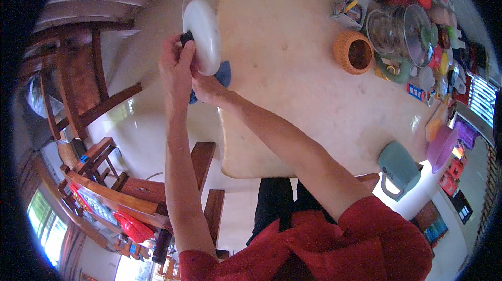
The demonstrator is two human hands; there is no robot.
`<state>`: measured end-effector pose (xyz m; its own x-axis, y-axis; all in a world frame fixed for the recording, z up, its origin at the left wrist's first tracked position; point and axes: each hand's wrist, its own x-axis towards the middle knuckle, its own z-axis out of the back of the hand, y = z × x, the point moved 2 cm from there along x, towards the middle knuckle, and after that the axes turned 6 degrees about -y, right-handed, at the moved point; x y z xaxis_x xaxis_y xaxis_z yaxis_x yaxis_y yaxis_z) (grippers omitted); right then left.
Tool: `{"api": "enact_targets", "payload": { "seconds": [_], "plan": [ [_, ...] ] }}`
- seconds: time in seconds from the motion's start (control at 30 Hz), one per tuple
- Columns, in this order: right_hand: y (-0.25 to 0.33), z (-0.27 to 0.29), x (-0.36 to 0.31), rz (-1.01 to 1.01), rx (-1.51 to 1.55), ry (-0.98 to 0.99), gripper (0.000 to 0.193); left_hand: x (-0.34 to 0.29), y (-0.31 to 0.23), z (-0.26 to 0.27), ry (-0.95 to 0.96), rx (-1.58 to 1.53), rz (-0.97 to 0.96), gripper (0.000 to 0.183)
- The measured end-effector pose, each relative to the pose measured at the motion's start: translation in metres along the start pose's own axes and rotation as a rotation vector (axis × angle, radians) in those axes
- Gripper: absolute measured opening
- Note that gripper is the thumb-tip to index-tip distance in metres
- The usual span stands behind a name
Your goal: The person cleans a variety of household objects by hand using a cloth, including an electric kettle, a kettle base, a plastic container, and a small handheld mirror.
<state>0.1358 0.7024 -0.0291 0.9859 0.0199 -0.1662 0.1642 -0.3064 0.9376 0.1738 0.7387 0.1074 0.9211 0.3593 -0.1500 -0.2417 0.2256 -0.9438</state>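
A white, smooth, round disc-shaped object (208, 35) is held on edge beyond the table's left side, with a black knob-like part (186, 38) on its left face. A thin pale cord runs up from behind it. My left hand (177, 60) is closed on the disc at the black part, thumb uppermost. Just below the disc's lower edge, my right hand (206, 88) is closed on a blue cloth (224, 74), which shows on both sides of it. The right fingertips are hidden behind the left wrist and the disc.
A pale table (293, 108) stretches to my right. On it stand an orange ribbed pot (345, 45), a clear glass bowl (380, 31), several jars and a grey-green pitcher (397, 163). Wooden chairs (78, 87) and a dark wooden bench (204, 168) stand left of the table.
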Motion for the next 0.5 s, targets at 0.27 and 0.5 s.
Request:
{"api": "enact_targets", "payload": {
  "seconds": [0.27,0.5],
  "plan": [
    [0.107,0.125,0.005,-0.019,-0.703,-0.240,0.025,-0.029,0.050,0.007,-0.032,0.163,-0.034,0.030],
    [0.160,0.183,0.073,0.354,-1.001,-0.300,0.028,-0.059,0.051,-0.102,0.176,0.547,-0.110,0.039]
  ]
}}
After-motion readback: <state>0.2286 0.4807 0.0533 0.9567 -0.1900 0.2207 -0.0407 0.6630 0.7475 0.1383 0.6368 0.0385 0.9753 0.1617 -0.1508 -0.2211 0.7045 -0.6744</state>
